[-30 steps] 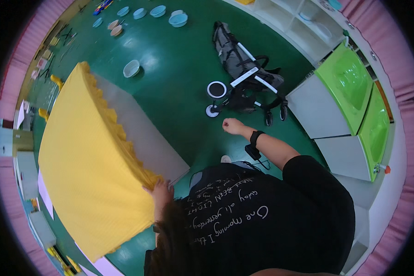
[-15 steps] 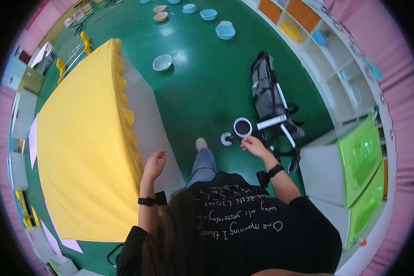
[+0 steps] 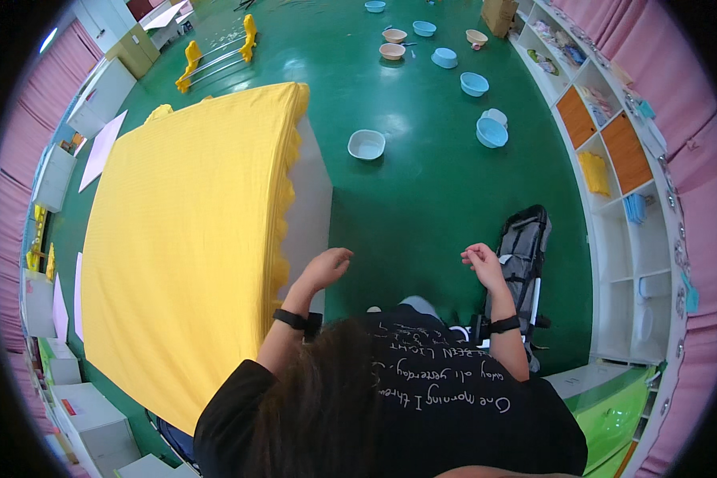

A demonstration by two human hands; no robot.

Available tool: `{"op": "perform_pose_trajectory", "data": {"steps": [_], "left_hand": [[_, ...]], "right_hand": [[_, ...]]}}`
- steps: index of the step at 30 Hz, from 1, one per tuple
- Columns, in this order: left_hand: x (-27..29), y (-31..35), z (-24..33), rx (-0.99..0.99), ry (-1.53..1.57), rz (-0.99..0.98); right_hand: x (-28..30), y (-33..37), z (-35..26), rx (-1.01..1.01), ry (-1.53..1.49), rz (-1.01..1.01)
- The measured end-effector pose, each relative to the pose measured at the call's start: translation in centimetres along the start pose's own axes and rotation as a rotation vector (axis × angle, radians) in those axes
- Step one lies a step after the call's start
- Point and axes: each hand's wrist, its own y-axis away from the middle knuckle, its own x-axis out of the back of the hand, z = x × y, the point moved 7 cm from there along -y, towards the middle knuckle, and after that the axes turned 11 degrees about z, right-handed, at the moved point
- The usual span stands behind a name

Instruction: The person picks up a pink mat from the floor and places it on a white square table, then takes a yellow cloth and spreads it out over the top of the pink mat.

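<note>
My left hand (image 3: 328, 268) reaches out beside the edge of a yellow cloth (image 3: 187, 231) with a ruffled rim, draped over a large pale box-like piece. Its fingers are loosely bent and hold nothing I can see. On the other side my right hand (image 3: 483, 263) hovers over the floor, fingers loosely curled, with nothing visible in it. Nearest to it lies a black and grey folded fabric thing with a white frame (image 3: 523, 255), perhaps a folded stroller. My right forearm and body hide its lower end. Both wrists wear black bands.
Ahead on the green floor (image 3: 422, 191) stands a white basin (image 3: 366, 145). Blue basins (image 3: 491, 133) and peach basins (image 3: 392, 52) are scattered farther off. White shelves (image 3: 613, 239) line the right, above a green glossy panel (image 3: 613, 422). A yellow-ended rack (image 3: 219, 60) stands far left.
My view has shifted forward, so the basins and the folded fabric thing sit lower in it. Both hands have swung forward, and the right is now above the floor beside the fabric thing.
</note>
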Motion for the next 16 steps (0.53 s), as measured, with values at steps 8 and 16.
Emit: {"op": "perform_pose_trajectory", "data": {"steps": [8, 16], "left_hand": [[-2.2, -12.1, -4.5, 0.15, 0.067, -0.052], [3.2, -31.3, 1.5, -0.025, -0.065, 0.151]], "right_hand": [[-1.9, -14.5, -1.2, -0.245, 0.038, -0.242], [-0.2, -34.3, -11.2, 0.001, 0.04, -0.221]]}}
